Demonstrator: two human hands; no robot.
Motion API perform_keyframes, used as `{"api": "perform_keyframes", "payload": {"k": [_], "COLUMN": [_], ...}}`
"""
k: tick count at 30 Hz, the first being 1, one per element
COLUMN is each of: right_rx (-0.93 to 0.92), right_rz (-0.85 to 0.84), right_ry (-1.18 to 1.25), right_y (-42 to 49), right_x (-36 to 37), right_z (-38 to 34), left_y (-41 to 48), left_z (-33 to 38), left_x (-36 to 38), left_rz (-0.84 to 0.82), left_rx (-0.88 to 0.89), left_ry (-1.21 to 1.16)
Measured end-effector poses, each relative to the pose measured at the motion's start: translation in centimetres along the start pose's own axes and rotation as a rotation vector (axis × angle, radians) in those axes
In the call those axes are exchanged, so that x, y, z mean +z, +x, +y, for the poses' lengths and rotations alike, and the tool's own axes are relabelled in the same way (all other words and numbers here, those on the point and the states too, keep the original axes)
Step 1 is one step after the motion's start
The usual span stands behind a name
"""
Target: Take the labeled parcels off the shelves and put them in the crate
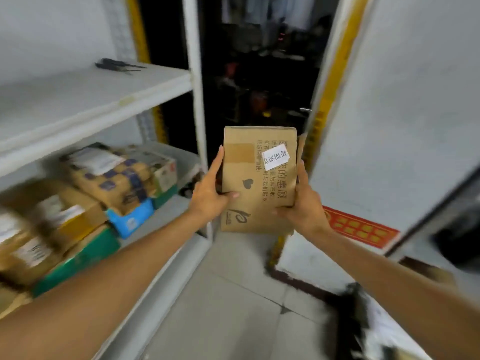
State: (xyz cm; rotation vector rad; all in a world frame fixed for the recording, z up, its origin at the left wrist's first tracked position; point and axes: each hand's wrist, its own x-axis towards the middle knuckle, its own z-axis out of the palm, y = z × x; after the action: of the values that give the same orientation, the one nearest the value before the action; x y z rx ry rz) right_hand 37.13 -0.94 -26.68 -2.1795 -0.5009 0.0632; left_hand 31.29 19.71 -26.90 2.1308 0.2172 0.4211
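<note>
Both hands are clamped on one brown cardboard parcel (259, 183), held upright in mid-air at arm's length, above the grey tile floor (220, 307). The left hand (210, 193) has its fingers running up the parcel's left edge w/ the thumb hooked across the front. The right hand (304, 203) grips the right edge lower down, thumb also across the front. The hands are apart, w/ the parcel btwn them. A white label (276, 157) is stuck askew near the parcel's upper right, w/ handwritten characters on it. There's also printed text, a heart mark and a strip of tape on the front, and the print looks turned the wrong way up.

The parcel sits btwn the white shelf post (197, 100) on the left and a white panel (402, 126) on the right, in front of a dark gap.

On the left, the upper shelf (78, 100) carries some dark thin tools (117, 66) near the back; can't tell what kind. The lower shelf (181, 206) holds other parcels (109, 178), piled up and blurred: brown boxes w/ white labels, a blue box (132, 219) and a green box (78, 258) under them.

On the right, low down, a red card (361, 229) w/ yellow squares lies against the panel. A black thing (350, 307) at bottom right is too blurred to ID.
</note>
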Motion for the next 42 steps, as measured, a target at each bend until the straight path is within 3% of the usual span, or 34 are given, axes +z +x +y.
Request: {"api": "perform_keyframes", "payload": {"k": [8, 13, 30, 42], "right_rx": [0.379, 0.515, 0.832, 1.087], "right_rz": [0.346, 0.535, 0.948, 1.214], "right_ry": [-0.059, -0.057, 0.143, 0.226], "right_y": [-5.4, -8.3, -13.4, -14.3], "right_x": [-8.3, -12.4, -23.9, -31.2], "right_z": [7.8, 12.5, 28.2, 46.7], "left_y": [4.8, 6.2, 8.1, 7.1], "left_z": [4.6, 7.7, 19.2, 23.9], "left_x": [14.9, 23.8, 51.3, 78.0], "left_rz": [-0.472, -0.679, -1.177, -1.603], "left_rx": [0.113, 0.187, 0.466, 0.452], "left_ry": [-0.216, -0.173, -0.127, -0.014]}}
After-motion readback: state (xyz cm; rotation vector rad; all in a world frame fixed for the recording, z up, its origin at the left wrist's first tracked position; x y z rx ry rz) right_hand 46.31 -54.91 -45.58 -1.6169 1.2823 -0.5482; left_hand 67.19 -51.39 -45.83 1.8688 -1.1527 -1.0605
